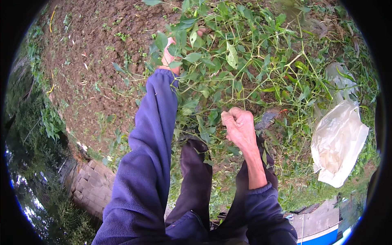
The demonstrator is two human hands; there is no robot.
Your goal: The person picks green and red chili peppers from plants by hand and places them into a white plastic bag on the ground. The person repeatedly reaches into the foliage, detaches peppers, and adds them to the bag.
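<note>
My left hand (170, 55) reaches in among the leafy stems of chili pepper plants (232, 55). Leaves cover most of its fingers, so what they touch is hidden. Nearer my body, my right hand (240, 125) is closed in a fist below the foliage; whether something sits inside it cannot be seen. Green chili peppers (301, 65) hang on the branches to the right. A red chili pepper (284, 111) shows low among the stems. One leaf full of holes (231, 56) stands out near the middle.
A crumpled translucent white plastic bag (338, 144) lies on the plants at the right. Bare brown soil (92, 61) with small weeds spreads at the left. A paved brick surface (93, 186) is at the lower left. My legs stand among the plants.
</note>
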